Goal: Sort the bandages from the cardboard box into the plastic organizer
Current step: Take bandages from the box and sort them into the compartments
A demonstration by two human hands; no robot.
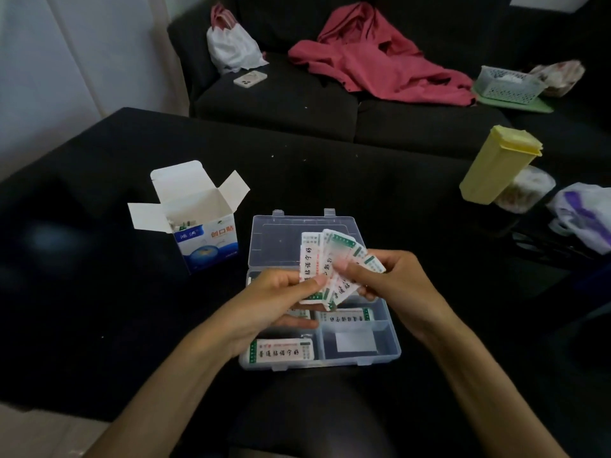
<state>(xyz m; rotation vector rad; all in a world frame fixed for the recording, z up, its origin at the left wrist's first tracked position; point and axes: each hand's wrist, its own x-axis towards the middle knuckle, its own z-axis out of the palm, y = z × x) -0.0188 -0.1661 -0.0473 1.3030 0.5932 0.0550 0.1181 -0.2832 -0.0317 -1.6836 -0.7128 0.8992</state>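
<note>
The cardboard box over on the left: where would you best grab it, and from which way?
Probably grip the box by its two side walls, below the flaps, coming in from above or from its printed front. It stands upright with all four top flaps splayed open; these are thin and would likely bend if pinched.

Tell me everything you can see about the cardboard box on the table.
The cardboard box stands upright on the black table, left of the plastic organizer and apart from it. It looks like thin card, white inside, its front blue and white with orange characters. Its top flaps are open, and some bandages show inside. No hand touches it.
</note>
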